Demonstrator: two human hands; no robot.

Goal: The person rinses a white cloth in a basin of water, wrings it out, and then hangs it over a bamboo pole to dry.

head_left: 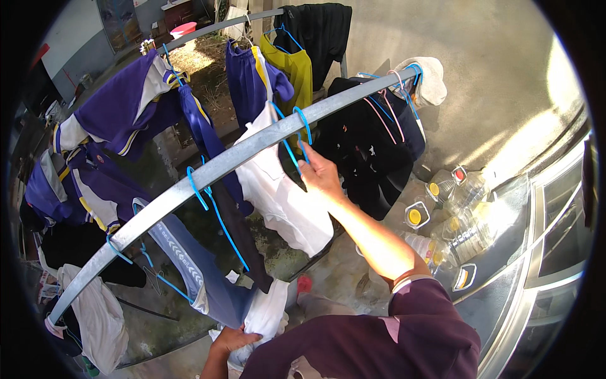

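My right hand (pixel 322 176) is raised to a galvanized metal rail (pixel 227 163), its fingers closed on a blue hanger (pixel 303 121) whose hook goes over the rail. Beside that hand, a white garment (pixel 279 199) hangs below the rail in the sunlight. Low in front of my body, my left hand (pixel 233 340) grips a bundle of white cloth (pixel 265 312). Just above the bundle hang blue-grey trousers (pixel 208 270) with a printed stripe. A bare blue hanger (pixel 222 222) dangles from the rail to their right, near a dark narrow garment (pixel 236 237).
Purple-and-white sportswear (pixel 118 99) hangs at the left, with a yellow-green top (pixel 293 66) on the far rail (pixel 227 22). Black clothes (pixel 364 156) hang right of my right hand. Several clear plastic bottles (pixel 466 232) lie on the ground by a framed window (pixel 535 227).
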